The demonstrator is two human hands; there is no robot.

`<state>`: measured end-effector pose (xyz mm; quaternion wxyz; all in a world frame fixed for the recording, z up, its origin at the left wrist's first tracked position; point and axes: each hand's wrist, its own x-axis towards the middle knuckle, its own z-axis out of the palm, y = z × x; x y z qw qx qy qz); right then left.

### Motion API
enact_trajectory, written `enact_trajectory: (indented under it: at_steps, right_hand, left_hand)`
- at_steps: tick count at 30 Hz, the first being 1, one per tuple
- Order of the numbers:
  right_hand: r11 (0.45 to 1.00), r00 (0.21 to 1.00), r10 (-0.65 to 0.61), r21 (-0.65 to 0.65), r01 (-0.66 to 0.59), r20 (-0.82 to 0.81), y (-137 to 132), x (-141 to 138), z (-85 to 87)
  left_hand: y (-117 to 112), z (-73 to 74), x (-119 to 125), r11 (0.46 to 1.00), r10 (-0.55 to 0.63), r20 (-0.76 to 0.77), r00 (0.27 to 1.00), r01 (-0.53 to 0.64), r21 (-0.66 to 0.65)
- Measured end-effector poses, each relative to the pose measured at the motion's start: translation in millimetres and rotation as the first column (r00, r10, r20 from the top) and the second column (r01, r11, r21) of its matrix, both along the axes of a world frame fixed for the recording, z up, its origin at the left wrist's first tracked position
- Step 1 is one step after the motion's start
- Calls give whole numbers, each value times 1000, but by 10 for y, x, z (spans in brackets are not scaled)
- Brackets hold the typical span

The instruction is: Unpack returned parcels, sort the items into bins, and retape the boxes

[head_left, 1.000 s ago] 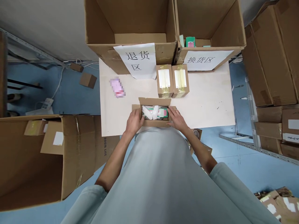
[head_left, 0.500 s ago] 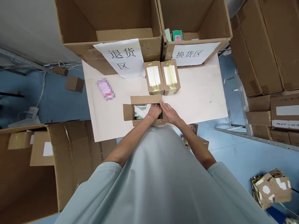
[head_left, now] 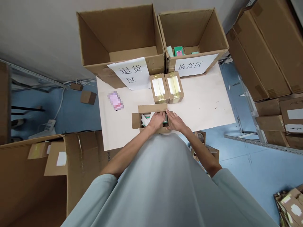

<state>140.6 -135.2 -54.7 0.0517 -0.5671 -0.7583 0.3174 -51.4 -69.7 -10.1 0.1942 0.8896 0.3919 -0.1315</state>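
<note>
A small open cardboard box (head_left: 151,109) stands at the table's near edge, its back and left flaps folded out. Inside it lie green-and-white packages and a white strip (head_left: 145,120), partly covered by my hand. My left hand (head_left: 157,120) reaches over the front wall into the box with bent fingers; whatever is under the fingertips is hidden. Against the box's right end, my right hand (head_left: 175,121) grips the side, fingers along the edge and thumb low near the front corner.
Two taped small cartons (head_left: 159,90) stand side by side behind the box. Two large open cartons (head_left: 156,63) with paper signs (head_left: 129,73) fill the table's back. A blurred pink item (head_left: 115,101) lies at left. Stacked cartons (head_left: 272,104) rise at right; a big open carton (head_left: 82,157) stands lower left.
The whole view has shifted, showing more of the back wall. My left hand's fingers have moved slightly within the box, and a green item shows beside them. My right hand keeps its place.
</note>
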Motion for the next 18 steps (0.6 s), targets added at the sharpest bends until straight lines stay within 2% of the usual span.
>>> enact_trajectory:
  at_steps: [3, 5, 8, 10, 13, 16, 18]
  right_hand:
    - [998, 999, -41, -42, 40, -18, 14, 26, 18]
    - [997, 997, -59, -56, 57, -44, 30, 42, 46]
    - [996, 992, -78, -46, 74, -95, 54, 64, 106]
    - [994, 985, -103, -34, 99, -138, 62, 70, 152]
    - [987, 959, -160, -6, 163, -232, 58, 49, 222]
    - [971, 911, -226, -1, 241, -345, 47, -29, 296]
    - [960, 873, -262, -14, 281, -411, 45, -105, 354]
  left_hand:
    - [71, 262, -287, 998, 60, 41, 997, -61, 23]
    - [126, 443, -480, 989, 145, 130, 981, -149, 19]
    - [204, 686, -732, 951, 297, 330, 896, -308, -22]
    - [256, 816, -860, 908, 397, 469, 789, -411, -77]
    - [333, 954, -982, 818, 536, 630, 562, -532, -221]
    - [392, 1032, -1030, 715, 646, 701, 302, -562, -416]
    - [417, 1051, -1037, 658, 683, 714, 154, -554, -510]
